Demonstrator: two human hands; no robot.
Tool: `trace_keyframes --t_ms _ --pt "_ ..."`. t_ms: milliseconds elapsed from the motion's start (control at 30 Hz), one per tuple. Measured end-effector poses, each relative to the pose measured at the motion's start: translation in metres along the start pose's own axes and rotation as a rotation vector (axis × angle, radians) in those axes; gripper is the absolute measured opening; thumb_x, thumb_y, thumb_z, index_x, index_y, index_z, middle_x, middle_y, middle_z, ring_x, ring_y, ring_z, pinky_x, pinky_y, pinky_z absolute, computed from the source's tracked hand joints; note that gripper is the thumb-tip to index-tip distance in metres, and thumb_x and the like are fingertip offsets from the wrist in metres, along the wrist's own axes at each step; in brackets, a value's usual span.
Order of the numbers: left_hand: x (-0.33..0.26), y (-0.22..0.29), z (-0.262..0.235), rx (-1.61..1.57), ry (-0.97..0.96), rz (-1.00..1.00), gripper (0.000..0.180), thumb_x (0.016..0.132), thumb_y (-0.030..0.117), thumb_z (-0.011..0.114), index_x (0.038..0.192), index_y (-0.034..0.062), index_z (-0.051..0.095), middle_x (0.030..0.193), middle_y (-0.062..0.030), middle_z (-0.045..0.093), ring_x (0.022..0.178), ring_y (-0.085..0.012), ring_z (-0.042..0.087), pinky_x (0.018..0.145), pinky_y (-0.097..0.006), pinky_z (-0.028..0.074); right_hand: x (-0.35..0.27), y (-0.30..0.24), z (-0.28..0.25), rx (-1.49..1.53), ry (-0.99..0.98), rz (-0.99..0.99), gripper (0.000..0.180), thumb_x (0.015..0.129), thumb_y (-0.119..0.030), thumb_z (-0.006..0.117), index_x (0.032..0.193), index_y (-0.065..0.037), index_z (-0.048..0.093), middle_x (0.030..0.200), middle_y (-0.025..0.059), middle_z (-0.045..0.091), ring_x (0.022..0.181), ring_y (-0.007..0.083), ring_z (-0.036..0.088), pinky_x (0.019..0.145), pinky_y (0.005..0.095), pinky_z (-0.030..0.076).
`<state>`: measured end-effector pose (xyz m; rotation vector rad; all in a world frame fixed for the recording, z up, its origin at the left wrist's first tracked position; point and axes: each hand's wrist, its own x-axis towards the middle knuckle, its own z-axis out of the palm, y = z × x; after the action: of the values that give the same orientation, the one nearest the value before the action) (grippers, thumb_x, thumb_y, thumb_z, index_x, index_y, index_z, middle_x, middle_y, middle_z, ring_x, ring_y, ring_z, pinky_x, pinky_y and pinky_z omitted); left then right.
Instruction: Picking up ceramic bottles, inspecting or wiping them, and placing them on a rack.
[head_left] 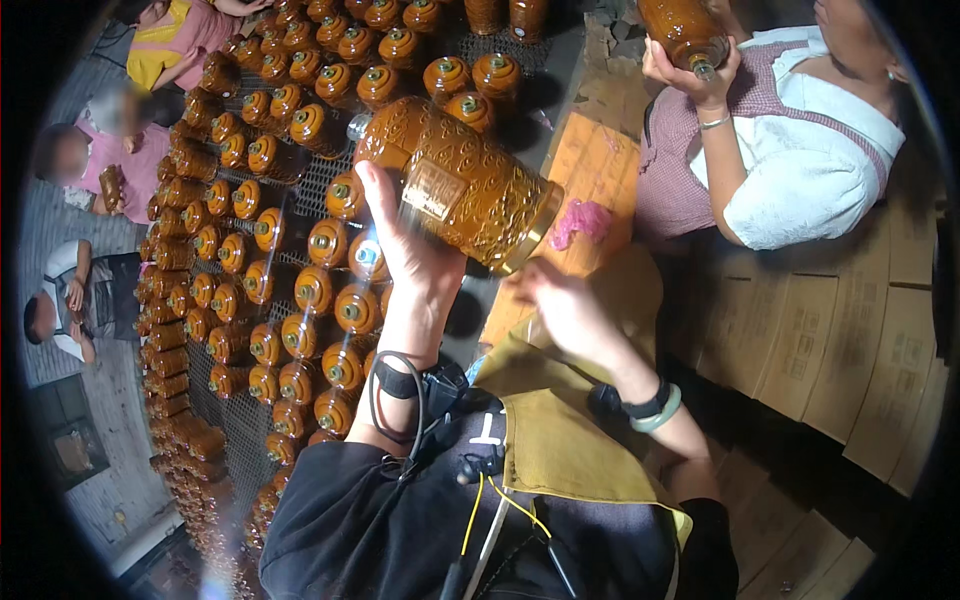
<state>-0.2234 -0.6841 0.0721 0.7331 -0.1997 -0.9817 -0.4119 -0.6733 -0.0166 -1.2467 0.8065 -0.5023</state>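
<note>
A large amber glass bottle (470,195) with a raised pattern and a gold band round its base lies tilted across my left hand (415,245). My left thumb presses on the near side, while the other fingers are hidden behind the glass. Its clear neck points to the upper left and its base to the lower right. Just below the banded base is my right hand (575,312), its fingers smeared by motion; whether they touch the base I cannot tell. A crumpled pink cloth (582,222) lies on an orange wooden board (597,150) beyond the base.
Many similar amber bottles (328,243) stand close together on a dark mesh surface (240,415) to the left. At the upper right a co-worker (800,150) holds another amber bottle (683,30). Cardboard cartons (830,340) cover the right side. Several other people are at the far left.
</note>
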Motion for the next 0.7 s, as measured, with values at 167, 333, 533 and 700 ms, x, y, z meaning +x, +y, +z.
trace_keyframes --t_ms 167,333,533,700 --pt "0.002 -0.004 -0.016 -0.159 -0.06 -0.061 0.067 0.088 0.062 0.057 0.133 0.0125 0.051 0.125 -0.0081 0.06 0.111 -0.0277 0.059 0.096 -0.049 0.049 0.025 -0.079 -0.062 0.42 0.409 -0.582 0.02 0.105 -0.026 0.042 0.109 -0.009 0.052 0.143 0.0156 0.047 0.125 0.0317 0.053 0.092 0.047 0.054" --pt "0.007 0.012 -0.024 0.073 0.011 0.039 0.061 0.089 0.053 0.062 0.134 0.0136 0.049 0.127 -0.0048 0.057 0.115 -0.0247 0.055 0.099 -0.046 0.046 -0.024 -0.144 -0.078 0.746 0.253 -0.637 0.02 0.106 -0.025 0.039 0.114 -0.01 0.048 0.104 0.0048 0.054 0.082 0.0139 0.056 0.07 0.0348 0.053" --pt "0.052 0.02 -0.049 0.141 0.031 0.302 0.05 0.085 0.024 0.071 0.13 0.0128 0.052 0.127 -0.0007 0.057 0.12 -0.0172 0.05 0.103 -0.039 0.04 -0.03 -0.128 -0.071 0.485 0.473 -0.4 0.014 0.106 -0.021 0.042 0.098 -0.009 0.043 0.073 -0.0045 0.036 0.048 0.0021 0.024 0.041 0.017 0.02" --pt "0.119 0.085 -0.096 0.391 0.147 0.708 0.074 0.076 0.009 0.082 0.136 0.0037 0.039 0.128 -0.011 0.055 0.115 -0.0214 0.058 0.098 -0.034 0.048 -0.027 -0.079 -0.058 0.26 0.553 -0.217 0.004 0.104 -0.014 0.045 0.104 -0.01 0.046 0.08 -0.001 0.047 0.051 0.0019 0.03 0.043 0.0176 0.022"
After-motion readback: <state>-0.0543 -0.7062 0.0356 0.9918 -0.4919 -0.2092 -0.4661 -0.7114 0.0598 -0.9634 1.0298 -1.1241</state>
